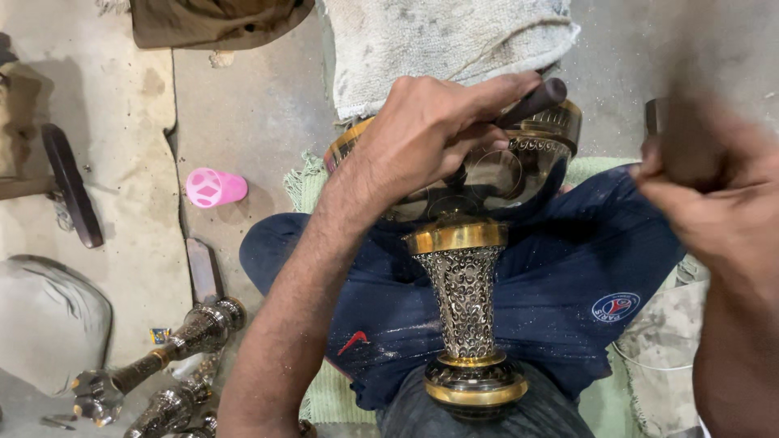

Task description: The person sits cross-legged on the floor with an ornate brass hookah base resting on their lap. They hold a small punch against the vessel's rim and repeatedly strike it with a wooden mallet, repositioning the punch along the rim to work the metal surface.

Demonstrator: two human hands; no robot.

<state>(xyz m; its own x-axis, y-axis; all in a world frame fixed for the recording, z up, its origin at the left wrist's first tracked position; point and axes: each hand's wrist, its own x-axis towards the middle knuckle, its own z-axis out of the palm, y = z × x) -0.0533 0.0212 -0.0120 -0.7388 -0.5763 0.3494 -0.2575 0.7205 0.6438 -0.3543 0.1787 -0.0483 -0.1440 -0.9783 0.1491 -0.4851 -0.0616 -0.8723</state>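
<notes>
**Engraved metal vase across the lap, tool in the left hand**

Floor of bare grey concrete (243, 105) fills the scene, with a pale towel (438, 40) at the far edge and a green mat (324, 397) under the seated person. Largest of the worked things is the ornate vase (462, 300), dark engraved metal banded in gold, lying on the person's blue shorts (568, 276). Its long axis runs near to far: the round foot points near, the wide bowl points far. The left hand (430, 130) rests on the bowl at the far end, closed around a dark rod-shaped tool (531, 101) that angles right and far. The right hand (706, 186) is raised to the right of the vase, apart from it, blurred; it looks closed on something dark, but what I cannot tell. The left hand is plainly the nearer to the vase. Similar engraved pieces (162, 357) lie near left, and a small pink cup (213, 187) lies on its side left of the mat.
</notes>
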